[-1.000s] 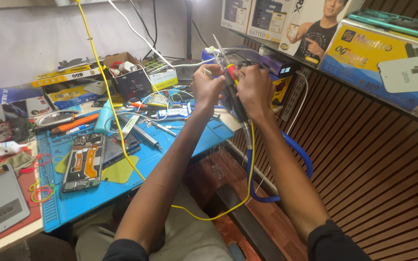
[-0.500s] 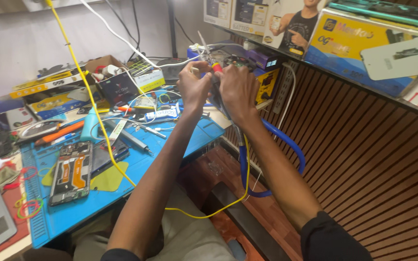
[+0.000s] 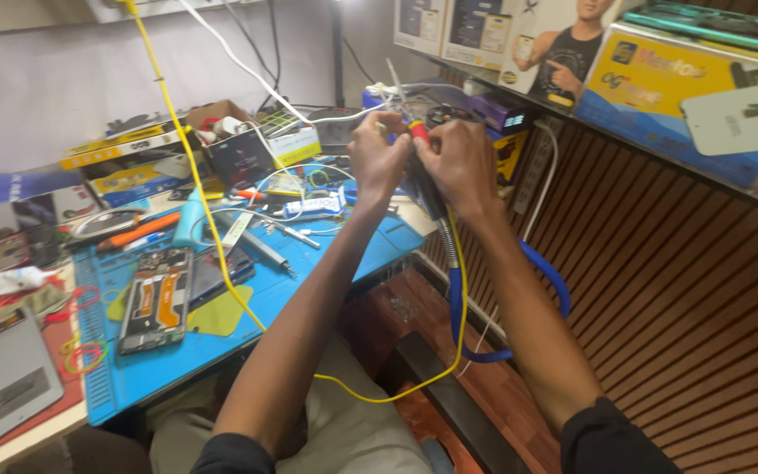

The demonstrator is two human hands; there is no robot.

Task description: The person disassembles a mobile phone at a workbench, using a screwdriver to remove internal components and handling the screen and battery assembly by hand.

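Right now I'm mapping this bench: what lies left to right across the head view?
Grey tablet → opened phone → yellow cable → left hand → right hand → blue cable → yellow-and-blue box.

A matt blue rubbery mat (image 3: 309, 290) covers the tabletop, and the opened phone (image 3: 153, 297) on it shows bare metal and glossy parts. The yellow cable (image 3: 212, 237) looks smooth plastic, the boxes (image 3: 660, 88) glossy printed cardboard, and the wall panel (image 3: 704, 307) ribbed wood.
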